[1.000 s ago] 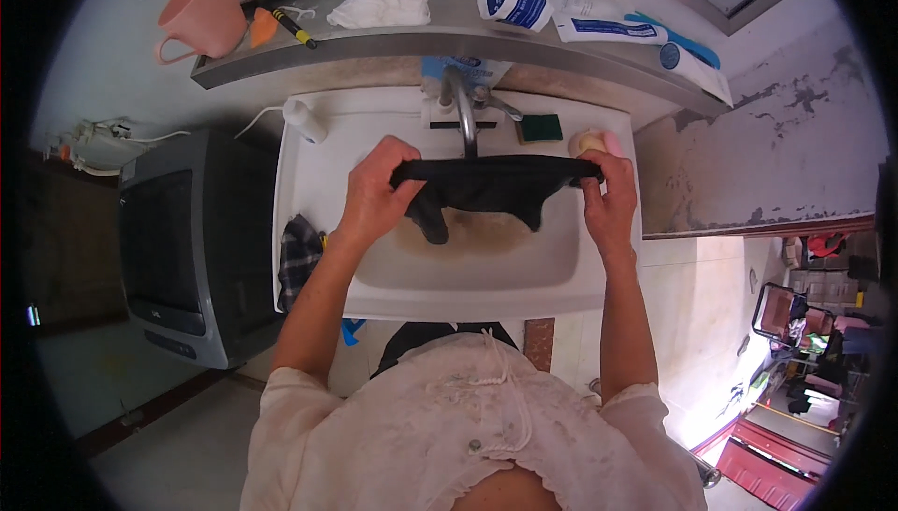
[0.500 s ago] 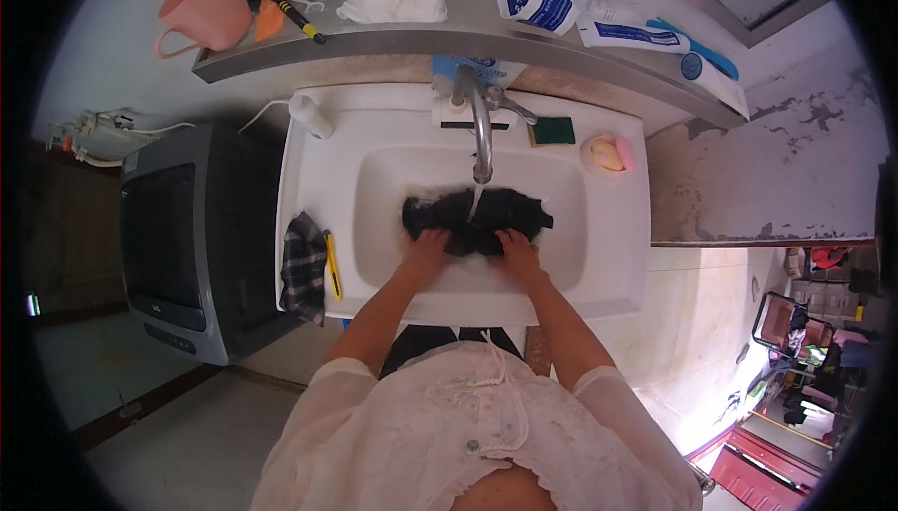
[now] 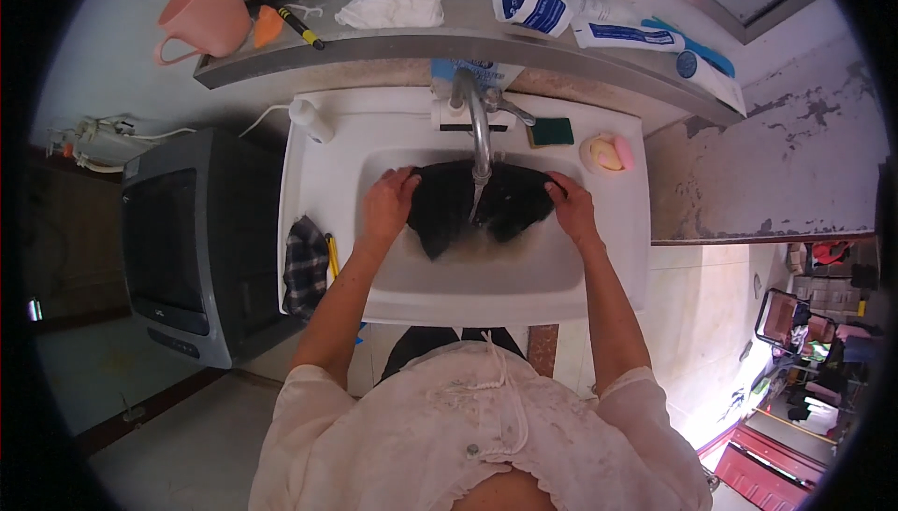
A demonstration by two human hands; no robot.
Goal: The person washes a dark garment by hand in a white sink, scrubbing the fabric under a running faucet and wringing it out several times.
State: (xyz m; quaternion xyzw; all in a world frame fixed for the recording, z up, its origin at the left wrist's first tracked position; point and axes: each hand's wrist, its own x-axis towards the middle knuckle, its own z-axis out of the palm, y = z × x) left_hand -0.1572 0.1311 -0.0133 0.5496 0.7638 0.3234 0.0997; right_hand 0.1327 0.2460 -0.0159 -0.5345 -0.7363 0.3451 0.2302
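Note:
A wet black cloth garment (image 3: 443,204) is stretched across the white sink (image 3: 379,273), its lower part hanging into murky water. Pinched at its upper left corner is my left hand (image 3: 388,201). At the upper right corner my right hand (image 3: 572,206) grips it, fingers closed on the edge. Between the hands, the chrome faucet (image 3: 482,137) runs a stream of water onto the middle of the cloth. Whether it is a shirt, shorts or another garment cannot be made out.
Around the basin lie a green scouring pad (image 3: 550,132), a soap dish (image 3: 608,152), a white bottle (image 3: 310,121), a plaid cloth (image 3: 306,268) and a yellow cutter (image 3: 332,256). A metal shelf (image 3: 374,57) with a pink mug (image 3: 208,14) overhangs the back. A grey washing machine (image 3: 217,249) stands left.
Both hands have moved apart and away from me, toward the basin's sides. The black garment, bunched before, is now lifted and spread wide beneath the faucet.

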